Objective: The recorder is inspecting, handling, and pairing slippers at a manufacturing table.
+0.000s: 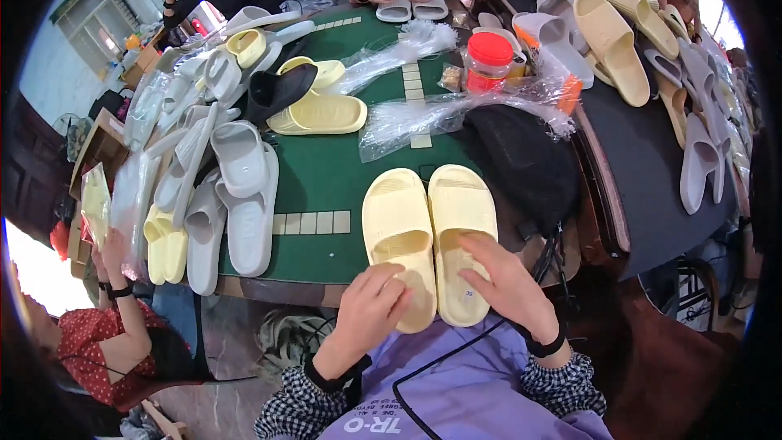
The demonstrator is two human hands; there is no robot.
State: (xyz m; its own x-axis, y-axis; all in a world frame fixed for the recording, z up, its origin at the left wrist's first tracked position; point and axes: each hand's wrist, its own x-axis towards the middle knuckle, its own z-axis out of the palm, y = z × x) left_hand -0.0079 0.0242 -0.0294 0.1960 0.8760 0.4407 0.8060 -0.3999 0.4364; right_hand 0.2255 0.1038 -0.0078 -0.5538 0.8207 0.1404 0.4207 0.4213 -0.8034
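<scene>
A pair of cream-yellow slide slippers lies in front of me, heels toward my body and overhanging the table's near edge. The left slipper (pixel 397 210) and the right slipper (pixel 463 202) sit side by side. My left hand (pixel 368 310) is closed at the left slipper's outer heel side, its fingers curled; whether something small is in them is hidden. Over the right slipper's footbed, my right hand (pixel 503 277) has thumb and forefinger spread apart, with fingertips by the strap opening. A small round sticker (pixel 469 293) shows on that slipper's heel.
Grey slippers (pixel 244 195) crowd the table's left; more slippers (pixel 612 45) pile on the right-hand table. Clear plastic strips (pixel 464 118), a red-lidded jar (pixel 489 61) and a black cloth (pixel 521 163) lie beyond my pair. Co-workers sit around; one handles slippers (pixel 411 6).
</scene>
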